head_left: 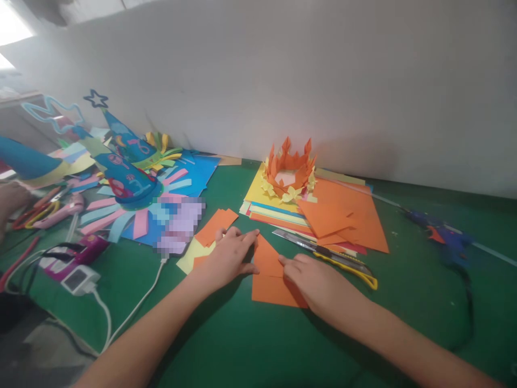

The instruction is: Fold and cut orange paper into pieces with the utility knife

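An orange sheet of paper (278, 291) lies on the green table, its top part folded to a slanted point. My left hand (230, 256) is on its left edge, index fingertip at the peak and thumb lower down. My right hand (313, 280) holds the right side, fingers curled and the index finger pressed on the slanted edge. A yellow utility knife (327, 256) with its blade out lies just beyond my right hand. Under and behind my left hand are small orange pieces (216, 226) and a pale yellow sheet (189, 254).
An orange paper crown (288, 170) stands on stacked coloured paper (252, 191). Decorated blue cone hats (125, 180), a phone (183, 223) on a white cable and a power strip (75, 261) are left. A blue glue gun (444, 237) lies right. Another person's hand (12, 199) shows far left.
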{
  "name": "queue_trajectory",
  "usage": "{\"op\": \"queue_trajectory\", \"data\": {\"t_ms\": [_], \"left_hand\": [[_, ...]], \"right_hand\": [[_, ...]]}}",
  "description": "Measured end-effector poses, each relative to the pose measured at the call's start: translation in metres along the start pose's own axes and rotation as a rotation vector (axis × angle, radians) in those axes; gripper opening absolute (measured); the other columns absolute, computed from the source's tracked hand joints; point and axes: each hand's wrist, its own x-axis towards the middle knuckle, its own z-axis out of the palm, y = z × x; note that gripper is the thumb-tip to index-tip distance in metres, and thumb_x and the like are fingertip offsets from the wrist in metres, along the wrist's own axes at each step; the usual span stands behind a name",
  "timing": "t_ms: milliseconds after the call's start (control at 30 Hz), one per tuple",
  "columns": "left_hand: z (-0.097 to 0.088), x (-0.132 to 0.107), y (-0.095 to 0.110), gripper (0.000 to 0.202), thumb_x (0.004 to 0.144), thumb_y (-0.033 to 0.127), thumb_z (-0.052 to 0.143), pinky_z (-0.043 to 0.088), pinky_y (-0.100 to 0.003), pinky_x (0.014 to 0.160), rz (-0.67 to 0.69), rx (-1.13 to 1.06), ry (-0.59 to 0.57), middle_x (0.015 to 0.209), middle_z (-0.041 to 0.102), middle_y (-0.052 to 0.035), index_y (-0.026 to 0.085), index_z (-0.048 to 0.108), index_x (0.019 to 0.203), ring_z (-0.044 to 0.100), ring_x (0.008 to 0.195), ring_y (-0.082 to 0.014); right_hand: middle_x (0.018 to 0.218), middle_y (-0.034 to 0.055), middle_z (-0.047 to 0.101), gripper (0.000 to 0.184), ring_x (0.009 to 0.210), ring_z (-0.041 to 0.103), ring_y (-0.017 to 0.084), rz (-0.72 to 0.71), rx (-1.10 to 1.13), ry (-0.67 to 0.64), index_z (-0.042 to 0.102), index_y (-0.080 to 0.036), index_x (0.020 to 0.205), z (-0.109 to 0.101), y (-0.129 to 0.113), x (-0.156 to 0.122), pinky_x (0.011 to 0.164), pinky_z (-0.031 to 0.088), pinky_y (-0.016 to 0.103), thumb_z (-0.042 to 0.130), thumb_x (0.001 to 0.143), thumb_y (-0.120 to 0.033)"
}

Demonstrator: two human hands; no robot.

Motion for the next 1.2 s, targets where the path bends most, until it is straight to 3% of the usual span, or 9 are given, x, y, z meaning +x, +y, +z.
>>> {"op": "queue_trajectory", "data": {"t_ms": [167,333,433,600,700,833,933,1067,1200], "left_hand": [[-0.002,0.001,0.002,0.066,0.072,0.045,0.072,0.03,-0.045,0.088,0.004,-0.017,-0.014,0.115,0.063,-0.0085,0.023,0.046,0.128,0.048,0.104,-0.0304],[-0.001,-0.001,-0.001,0.055,0.073,0.047,0.069,0.031,-0.048,0.089,0.039,-0.018,0.025,0.13,0.056,-0.0093,0.024,0.052,0.119,0.046,0.104,-0.03],[0.003,-0.002,-0.005,0.051,0.075,0.051,0.066,0.031,-0.049,0.089,0.057,-0.026,0.057,0.137,0.05,-0.0083,0.025,0.053,0.116,0.044,0.105,-0.0299],[0.007,-0.002,-0.01,0.065,0.074,0.054,0.065,0.034,-0.048,0.09,0.069,-0.051,0.076,0.14,0.045,-0.0102,0.026,0.045,0.128,0.042,0.11,-0.0315],[0.004,-0.003,-0.01,0.07,0.076,0.048,0.066,0.033,-0.05,0.093,0.07,-0.062,0.054,0.143,0.042,-0.0098,0.027,0.036,0.136,0.041,0.115,-0.0326],[0.0,-0.006,-0.01,0.071,0.083,0.039,0.06,0.024,-0.051,0.102,0.188,-0.11,-0.002,0.148,0.035,-0.0053,0.03,0.022,0.143,0.027,0.131,-0.0316],[0.003,-0.003,-0.006,0.055,0.088,0.039,0.052,0.02,-0.048,0.105,0.263,-0.111,0.009,0.143,0.043,-0.0036,0.03,0.032,0.139,0.027,0.132,-0.0287],[0.012,0.006,0.002,0.031,0.095,0.032,0.041,0.024,-0.045,0.1,0.21,-0.029,0.142,0.119,0.057,-0.0054,0.026,0.049,0.124,0.042,0.114,-0.0243],[0.018,0.01,0.005,0.018,0.093,0.025,0.043,0.03,-0.042,0.09,0.173,0.015,0.202,0.101,0.057,-0.0047,0.023,0.058,0.104,0.045,0.099,-0.0222]], "right_hand": [[0.078,0.0095,0.063,0.035,0.069,0.058,0.019,0.11,0.142,-0.008,0.064,-0.017,0.081,-0.004,-0.003,-0.032,0.06,0.048,0.028,0.038,0.071,0.003],[0.075,0.0085,0.061,0.03,0.066,0.057,0.019,0.104,0.153,0.028,0.062,-0.019,0.077,-0.005,-0.007,-0.044,0.057,0.046,0.028,0.038,0.078,-0.002],[0.071,0.007,0.06,0.027,0.063,0.056,0.019,0.115,0.146,0.034,0.061,-0.02,0.075,-0.007,-0.007,-0.042,0.054,0.043,0.028,0.039,0.082,-0.005],[0.065,0.0039,0.056,0.026,0.062,0.053,0.017,0.132,0.143,0.093,0.058,-0.019,0.071,-0.008,-0.003,-0.028,0.054,0.037,0.028,0.04,0.089,-0.014],[0.069,0.0035,0.059,0.024,0.066,0.053,0.017,0.122,0.166,0.185,0.058,-0.019,0.077,0.0,0.0,-0.017,0.058,0.038,0.028,0.04,0.091,-0.015],[0.078,0.0052,0.058,0.02,0.074,0.053,0.018,0.085,0.206,0.275,0.059,-0.018,0.086,0.015,0.001,-0.006,0.065,0.042,0.03,0.041,0.092,-0.016],[0.088,0.0068,0.058,0.017,0.081,0.052,0.019,0.079,0.258,0.298,0.057,-0.018,0.089,0.02,0.0,-0.004,0.071,0.044,0.033,0.041,0.092,-0.015],[0.102,0.0082,0.058,0.015,0.091,0.053,0.021,0.081,0.304,0.328,0.056,-0.019,0.098,0.02,-0.001,-0.004,0.08,0.045,0.036,0.044,0.091,-0.015],[0.105,0.0081,0.059,0.02,0.096,0.054,0.022,0.101,0.348,0.326,0.053,-0.02,0.106,0.021,0.001,-0.004,0.083,0.046,0.037,0.047,0.089,-0.015]]}}
